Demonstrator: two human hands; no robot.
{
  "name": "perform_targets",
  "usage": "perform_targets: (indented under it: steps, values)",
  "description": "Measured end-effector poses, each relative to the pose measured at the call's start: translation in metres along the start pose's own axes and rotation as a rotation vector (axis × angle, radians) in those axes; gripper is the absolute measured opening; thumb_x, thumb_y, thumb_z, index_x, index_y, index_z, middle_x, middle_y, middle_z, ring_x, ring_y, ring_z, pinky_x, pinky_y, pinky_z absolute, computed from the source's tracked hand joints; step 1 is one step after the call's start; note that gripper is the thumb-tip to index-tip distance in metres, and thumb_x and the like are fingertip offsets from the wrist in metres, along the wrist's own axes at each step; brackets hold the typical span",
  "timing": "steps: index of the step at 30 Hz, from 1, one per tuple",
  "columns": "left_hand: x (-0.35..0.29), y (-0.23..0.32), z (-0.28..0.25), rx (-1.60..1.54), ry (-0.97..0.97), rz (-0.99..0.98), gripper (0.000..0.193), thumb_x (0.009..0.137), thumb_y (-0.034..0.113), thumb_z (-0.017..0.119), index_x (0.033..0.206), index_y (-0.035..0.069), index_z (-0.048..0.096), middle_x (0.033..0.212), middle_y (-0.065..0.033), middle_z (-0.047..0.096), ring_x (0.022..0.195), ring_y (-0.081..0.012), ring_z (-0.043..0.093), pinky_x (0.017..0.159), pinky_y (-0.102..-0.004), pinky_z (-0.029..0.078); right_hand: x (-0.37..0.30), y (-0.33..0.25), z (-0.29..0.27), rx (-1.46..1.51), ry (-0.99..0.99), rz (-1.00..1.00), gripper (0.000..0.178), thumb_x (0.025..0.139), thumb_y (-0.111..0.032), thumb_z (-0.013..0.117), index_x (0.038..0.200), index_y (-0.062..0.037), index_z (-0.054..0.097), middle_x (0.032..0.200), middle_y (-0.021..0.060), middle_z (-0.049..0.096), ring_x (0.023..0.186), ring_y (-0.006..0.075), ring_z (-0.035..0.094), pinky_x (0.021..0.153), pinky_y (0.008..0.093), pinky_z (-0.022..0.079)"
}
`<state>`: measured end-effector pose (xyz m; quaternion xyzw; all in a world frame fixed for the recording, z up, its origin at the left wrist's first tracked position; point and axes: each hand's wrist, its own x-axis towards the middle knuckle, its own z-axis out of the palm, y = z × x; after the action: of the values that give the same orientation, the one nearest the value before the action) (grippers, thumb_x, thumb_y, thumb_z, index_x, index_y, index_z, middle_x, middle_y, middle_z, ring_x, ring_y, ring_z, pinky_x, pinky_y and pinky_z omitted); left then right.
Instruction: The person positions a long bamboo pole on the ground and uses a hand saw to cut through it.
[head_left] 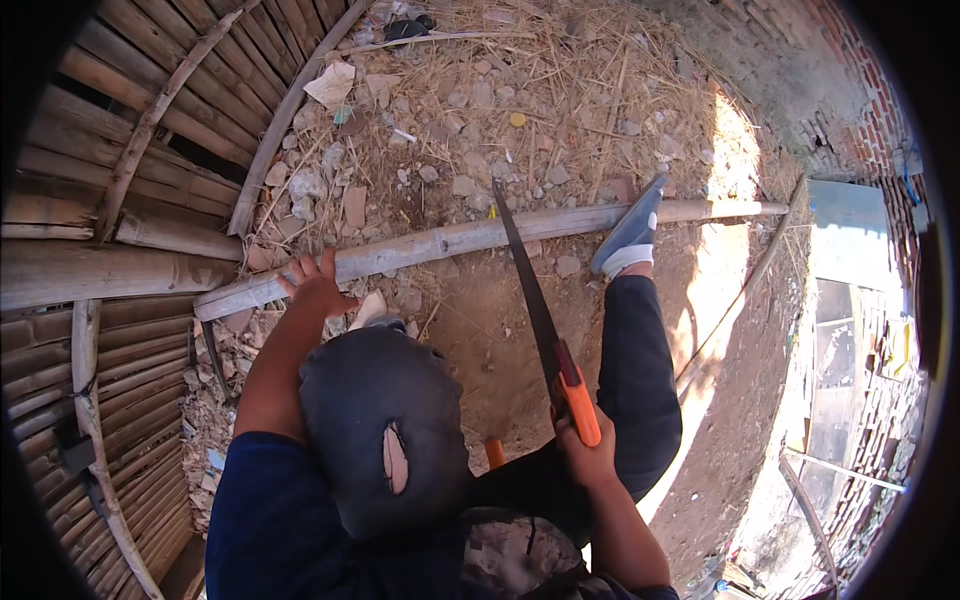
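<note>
Ideally, the left fingers [310,270], spread on the pole [440,244] beneath them, should press firmly while the right fingers [568,432], wrapped around the orange-handled saw [538,312] reaching ahead of them, guide it straight and lightly.

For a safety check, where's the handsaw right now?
In the head view, just right of centre: the right hand grips the handsaw, its blade overlapping the bamboo pole.

No readable text, labels, numbers or signs in view.
</note>
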<state>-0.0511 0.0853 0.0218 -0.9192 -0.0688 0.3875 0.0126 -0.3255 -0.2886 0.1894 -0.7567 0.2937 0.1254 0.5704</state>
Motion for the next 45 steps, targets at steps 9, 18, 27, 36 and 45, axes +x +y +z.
perform_targets:
  steps: [9, 18, 27, 36, 45]
  values:
    - [0.004, -0.008, -0.003, -0.015, 0.004, 0.005, 0.129, 0.075, 0.068, 0.081, 0.168, 0.026, 0.002, 0.172, -0.0259, 0.002, 0.159, -0.0484, -0.005, 0.118, -0.0758, -0.003, -0.011, -0.022, -0.015, 0.072, -0.005, 0.091, 0.011, 0.091, -0.004, 0.062, 0.101, -0.0006, 0.063, 0.085, 0.0008, 0.062, 0.075, 0.0083, 0.059, 0.069, 0.0262, 0.048]
    - [0.002, 0.0, -0.002, 0.01, 0.002, -0.016, 0.129, 0.075, 0.068, 0.081, 0.168, 0.027, 0.003, 0.172, -0.0241, 0.005, 0.159, -0.0482, -0.003, 0.119, -0.0752, -0.002, -0.007, -0.003, -0.009, 0.232, 0.036, 0.061, 0.003, 0.092, -0.004, 0.061, 0.095, -0.0029, 0.061, 0.085, 0.0017, 0.062, 0.067, 0.0081, 0.057, 0.062, 0.0258, 0.047]
    - [0.005, -0.007, -0.001, -0.011, 0.016, 0.012, 0.13, 0.075, 0.069, 0.081, 0.168, 0.028, 0.0, 0.172, -0.0245, 0.004, 0.159, -0.0481, -0.003, 0.119, -0.0749, -0.003, -0.006, -0.026, -0.017, 0.008, 0.03, 0.03, 0.007, 0.094, -0.007, 0.063, 0.098, -0.0016, 0.062, 0.078, 0.0004, 0.06, 0.069, 0.0081, 0.057, 0.065, 0.026, 0.048]
    - [0.005, -0.004, -0.002, -0.009, 0.008, -0.001, 0.129, 0.075, 0.068, 0.081, 0.168, 0.029, 0.002, 0.172, -0.0239, 0.004, 0.159, -0.0481, -0.002, 0.118, -0.0748, -0.005, 0.029, -0.007, 0.015, 0.008, 0.008, -0.012, 0.008, 0.093, -0.007, 0.064, 0.098, -0.0019, 0.061, 0.083, 0.0011, 0.061, 0.071, 0.0092, 0.057, 0.066, 0.0274, 0.048]
    - [0.004, -0.005, -0.001, -0.014, 0.002, -0.007, 0.129, 0.075, 0.069, 0.08, 0.168, 0.028, 0.001, 0.172, -0.0251, 0.003, 0.159, -0.0475, -0.004, 0.118, -0.0753, -0.005, -0.046, -0.015, -0.009, 0.035, 0.077, 0.092, 0.009, 0.091, -0.006, 0.064, 0.098, 0.0001, 0.062, 0.084, 0.001, 0.062, 0.075, 0.0107, 0.059, 0.071, 0.0297, 0.049]
